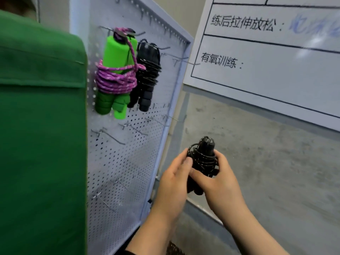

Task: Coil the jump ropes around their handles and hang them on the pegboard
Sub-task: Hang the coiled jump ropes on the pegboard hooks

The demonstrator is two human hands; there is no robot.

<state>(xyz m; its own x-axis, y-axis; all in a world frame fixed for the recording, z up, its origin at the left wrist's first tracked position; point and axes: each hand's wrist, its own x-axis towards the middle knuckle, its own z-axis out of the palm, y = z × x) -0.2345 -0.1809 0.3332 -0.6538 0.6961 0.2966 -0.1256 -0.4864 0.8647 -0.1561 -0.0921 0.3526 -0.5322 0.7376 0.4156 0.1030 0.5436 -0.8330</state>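
Observation:
A black jump rope [203, 159], its cord coiled around the two black handles, is held upright between both hands in front of the grey wall. My left hand [174, 183] grips its left side with the thumb on the coil. My right hand [219, 181] wraps it from the right. On the white pegboard [128, 162], upper part, hangs a green-handled jump rope [116, 76] bound with purple cord. Just right of it hangs another coiled black jump rope [147, 76].
A large green cloth surface [40, 126] fills the left side and covers the pegboard's left edge. Several bare metal hooks [110, 137] stick out of the board's lower half. A whiteboard [276, 57] with printed Chinese headings hangs on the wall at upper right.

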